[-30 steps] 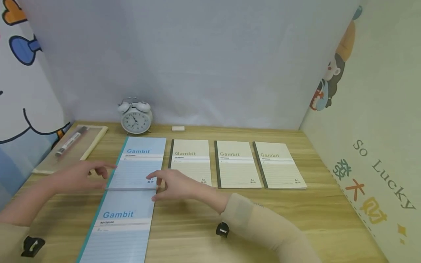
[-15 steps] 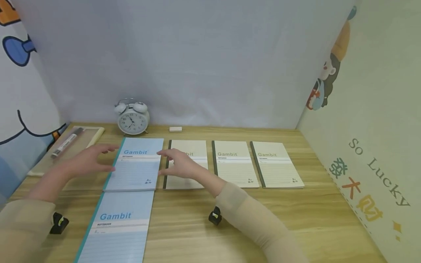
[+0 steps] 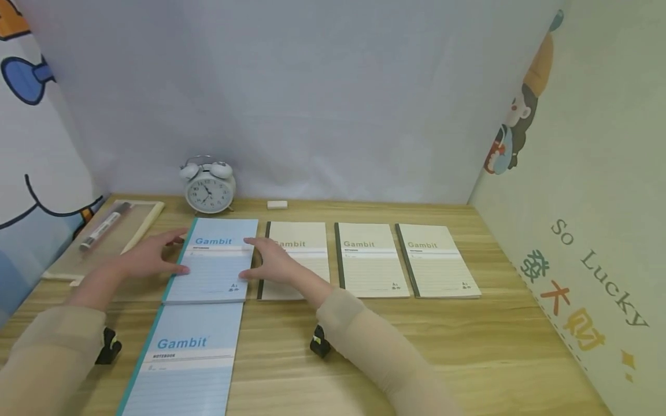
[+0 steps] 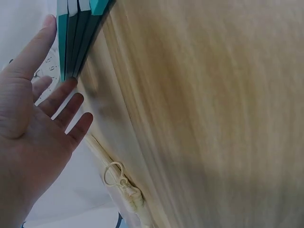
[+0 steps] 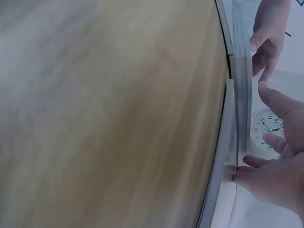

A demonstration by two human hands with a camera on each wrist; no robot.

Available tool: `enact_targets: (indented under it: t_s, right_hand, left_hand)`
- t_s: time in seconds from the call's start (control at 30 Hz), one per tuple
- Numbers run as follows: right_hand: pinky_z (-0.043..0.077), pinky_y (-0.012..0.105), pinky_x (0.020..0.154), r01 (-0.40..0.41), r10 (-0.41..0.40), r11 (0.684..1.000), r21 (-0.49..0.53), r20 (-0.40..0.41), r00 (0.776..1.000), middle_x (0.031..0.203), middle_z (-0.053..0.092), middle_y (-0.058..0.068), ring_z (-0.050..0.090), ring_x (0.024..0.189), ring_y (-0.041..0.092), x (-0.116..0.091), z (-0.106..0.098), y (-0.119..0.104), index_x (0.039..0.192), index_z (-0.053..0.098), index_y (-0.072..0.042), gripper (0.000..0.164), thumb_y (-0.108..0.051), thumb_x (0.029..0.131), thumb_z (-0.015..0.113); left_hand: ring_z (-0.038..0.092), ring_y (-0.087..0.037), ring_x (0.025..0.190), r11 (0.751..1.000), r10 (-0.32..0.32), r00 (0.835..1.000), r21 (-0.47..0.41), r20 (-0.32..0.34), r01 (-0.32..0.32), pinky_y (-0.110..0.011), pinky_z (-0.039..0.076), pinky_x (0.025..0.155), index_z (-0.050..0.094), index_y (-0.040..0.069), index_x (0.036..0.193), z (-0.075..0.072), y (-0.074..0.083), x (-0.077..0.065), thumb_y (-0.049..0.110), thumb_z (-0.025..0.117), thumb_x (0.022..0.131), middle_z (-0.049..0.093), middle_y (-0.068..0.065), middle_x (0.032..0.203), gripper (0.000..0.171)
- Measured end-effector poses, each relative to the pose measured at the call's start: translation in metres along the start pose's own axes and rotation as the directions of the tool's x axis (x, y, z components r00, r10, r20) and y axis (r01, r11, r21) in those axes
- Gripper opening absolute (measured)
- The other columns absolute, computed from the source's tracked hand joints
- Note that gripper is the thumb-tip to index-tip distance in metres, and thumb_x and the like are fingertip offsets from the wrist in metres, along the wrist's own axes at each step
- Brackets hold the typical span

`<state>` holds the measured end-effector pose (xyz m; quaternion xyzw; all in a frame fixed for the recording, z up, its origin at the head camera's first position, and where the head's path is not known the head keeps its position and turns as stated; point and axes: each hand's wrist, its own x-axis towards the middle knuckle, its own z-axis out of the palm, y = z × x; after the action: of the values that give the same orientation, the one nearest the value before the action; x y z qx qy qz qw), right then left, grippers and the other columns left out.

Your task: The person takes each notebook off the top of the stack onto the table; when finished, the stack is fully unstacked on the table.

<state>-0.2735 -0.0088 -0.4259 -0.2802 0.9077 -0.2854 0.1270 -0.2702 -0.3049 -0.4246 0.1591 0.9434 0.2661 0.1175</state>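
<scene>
A stack of blue Gambit notebooks [image 3: 208, 283] with teal spines lies below the alarm clock. At its left edge is my left hand [image 3: 148, 254], thumb over the spine side; in the left wrist view its outstretched fingers reach the teal spines [image 4: 73, 42]. On the opposite edge, my right hand [image 3: 273, 260] has its thumb and fingers spread along the side. Its fingertips touch the page edges [image 5: 243, 109] in the right wrist view. Another blue notebook [image 3: 187, 387] lies directly in front, its top edge meeting the stack. A cream notebook [image 3: 314, 237] is partly hidden by my right hand.
Two more cream notebooks [image 3: 369, 260] [image 3: 437, 260] continue the row rightward. Behind stand a white alarm clock [image 3: 210, 193] and a small white eraser [image 3: 277, 205]. A marker [image 3: 106, 226] lies on a mesh pouch [image 3: 140, 219] at the left. Printed fabric walls enclose the table.
Both hands have moved up the sides of the blue stack, from near its lower edge to about mid-height. The left hand has come in closer to the spine. The notebooks keep their arrangement.
</scene>
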Motion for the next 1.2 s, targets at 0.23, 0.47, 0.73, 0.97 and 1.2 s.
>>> enact_targets:
  t_s: [0.23, 0.47, 0.73, 0.97, 1.2]
  right_hand:
    - [0.025, 0.028, 0.113, -0.003, 0.003, 1.0, -0.018, 0.027, 1.0, 0.149, 0.036, 0.01, 0.031, 0.139, 0.021, 0.0029, 0.0046, -0.0016, 0.146, 0.034, -0.008, 0.079, -0.036, 0.082, 0.073]
    - [0.024, 0.029, 0.113, -0.016, 0.018, 0.999, -0.047, 0.035, 0.999, 0.151, 0.033, 0.012, 0.028, 0.14, 0.023, 0.0014, 0.0051, -0.0035, 0.146, 0.032, -0.006, 0.079, -0.038, 0.084, 0.07]
    - [0.025, 0.03, 0.113, -0.033, 0.036, 0.998, -0.058, 0.041, 0.999, 0.15, 0.033, 0.011, 0.028, 0.14, 0.023, -0.0012, 0.0044, -0.0024, 0.147, 0.033, -0.009, 0.078, -0.039, 0.085, 0.069]
    - [0.025, 0.03, 0.113, -0.044, 0.045, 0.998, -0.044, 0.029, 0.999, 0.15, 0.034, 0.011, 0.029, 0.139, 0.023, -0.0027, 0.0041, -0.0035, 0.146, 0.034, -0.008, 0.079, -0.038, 0.084, 0.071]
    - [0.026, 0.029, 0.113, -0.067, 0.067, 0.997, -0.027, 0.008, 0.998, 0.151, 0.033, 0.011, 0.03, 0.139, 0.023, -0.0014, 0.0044, -0.007, 0.146, 0.034, -0.007, 0.082, -0.037, 0.08, 0.074]
  left_hand:
    - [0.029, -0.051, 0.129, 1.0, -0.018, 1.0, 0.005, 0.006, 0.018, -0.066, 0.024, 0.102, 0.021, -0.003, 0.147, 0.0034, -0.0049, 0.0016, 0.057, 0.072, 0.074, 0.038, -0.03, 0.138, 0.108]
    - [0.026, -0.052, 0.13, 1.0, -0.015, 1.0, -0.012, 0.012, 0.015, -0.065, 0.022, 0.104, 0.025, -0.006, 0.145, 0.002, -0.0072, 0.0027, 0.055, 0.072, 0.075, 0.033, -0.032, 0.141, 0.104]
    - [0.025, -0.052, 0.131, 0.999, -0.02, 1.0, -0.029, 0.01, 0.021, -0.064, 0.022, 0.104, 0.027, -0.009, 0.144, 0.0024, -0.0065, 0.0024, 0.054, 0.072, 0.075, 0.031, -0.033, 0.143, 0.103]
    - [0.024, -0.052, 0.132, 0.998, -0.037, 0.999, -0.046, 0.004, 0.037, -0.064, 0.022, 0.104, 0.029, -0.009, 0.142, 0.0033, -0.0048, 0.0034, 0.055, 0.072, 0.074, 0.03, -0.033, 0.144, 0.103]
    - [0.028, -0.051, 0.13, 0.997, -0.02, 0.999, -0.079, -0.043, 0.017, -0.065, 0.024, 0.103, 0.04, -0.007, 0.136, -0.0006, -0.0028, 0.0067, 0.05, 0.073, 0.076, 0.035, -0.032, 0.141, 0.089]
